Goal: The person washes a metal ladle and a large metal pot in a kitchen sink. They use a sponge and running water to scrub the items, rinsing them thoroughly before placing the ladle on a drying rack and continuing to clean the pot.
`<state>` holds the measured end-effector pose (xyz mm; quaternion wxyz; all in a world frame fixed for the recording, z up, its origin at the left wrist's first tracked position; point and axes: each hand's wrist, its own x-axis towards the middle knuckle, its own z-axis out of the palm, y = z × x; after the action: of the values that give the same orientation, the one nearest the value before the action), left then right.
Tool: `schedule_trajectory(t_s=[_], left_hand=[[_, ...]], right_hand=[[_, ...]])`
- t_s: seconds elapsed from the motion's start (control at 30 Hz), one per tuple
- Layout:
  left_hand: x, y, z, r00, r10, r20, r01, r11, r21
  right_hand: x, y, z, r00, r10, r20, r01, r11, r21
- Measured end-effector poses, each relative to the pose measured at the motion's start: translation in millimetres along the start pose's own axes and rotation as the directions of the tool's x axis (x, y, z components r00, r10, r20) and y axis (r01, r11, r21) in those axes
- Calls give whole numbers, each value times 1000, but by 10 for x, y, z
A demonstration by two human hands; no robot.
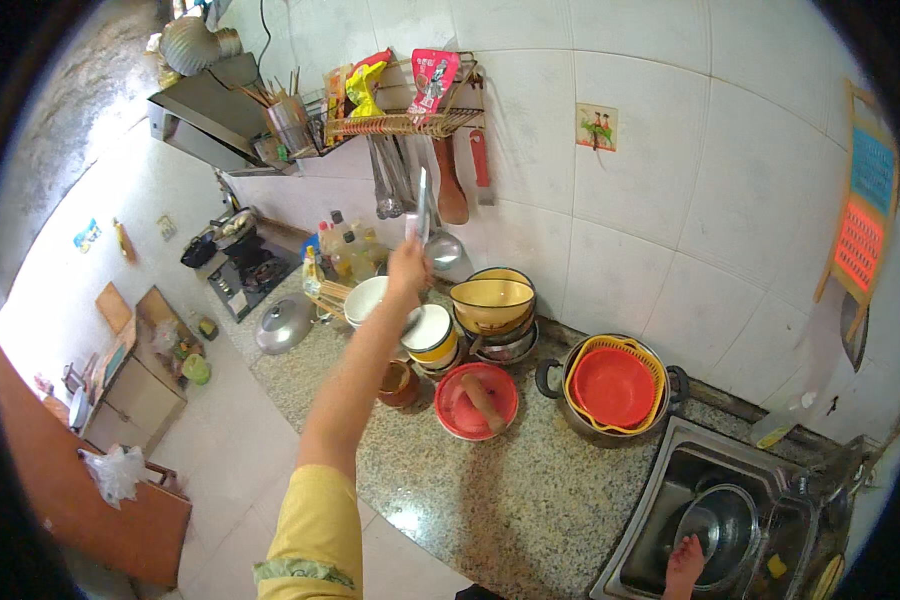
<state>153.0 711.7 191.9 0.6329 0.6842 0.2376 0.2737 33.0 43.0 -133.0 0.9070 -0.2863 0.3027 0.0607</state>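
Note:
My left hand (408, 268) is raised toward the wall rack, its fingers closed round a knife (419, 212) with a narrow pale blade pointing up. The blade stands in front of the hanging ladles, and I cannot tell whether it touches them. At the lower right, my right hand (684, 562) is over the sink, at the near edge of a round metal basin (718, 530). Its fingers are too small and blurred to read. Beneath the left forearm stand a white bowl (368, 298) and a yellow-and-white enamel container (430, 335).
A wire rack (400, 122) holds packets above hanging utensils. On the counter are a red lid (457, 402) with a wooden stick across it, stacked yellow bowls (493, 305), a pot (610, 432) holding colanders, and a domed lid (284, 323). A stove (255, 275) stands farther left.

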Motion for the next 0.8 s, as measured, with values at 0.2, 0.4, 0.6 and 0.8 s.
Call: schedule_trajectory(t_s=[0.2, 0.4, 0.6, 0.8], left_hand=[[1123, 283, -228, 872, 373, -317, -304, 920, 246], [1672, 294, -168, 791, 514, -332, -341, 821, 458], [1313, 301, 135, 715, 547, -434, -442, 836, 325], [1313, 243, 10, 757, 488, -434, -327, 858, 396]], right_hand=[[126, -129, -116, 961, -226, -159, 202, 968, -151], [-64, -200, -238, 954, -217, -207, 191, 972, -136], [-96, -199, -374, 952, -207, -226, 179, 974, -140], [-117, -145, -272, 960, -212, -181, 185, 970, -155]])
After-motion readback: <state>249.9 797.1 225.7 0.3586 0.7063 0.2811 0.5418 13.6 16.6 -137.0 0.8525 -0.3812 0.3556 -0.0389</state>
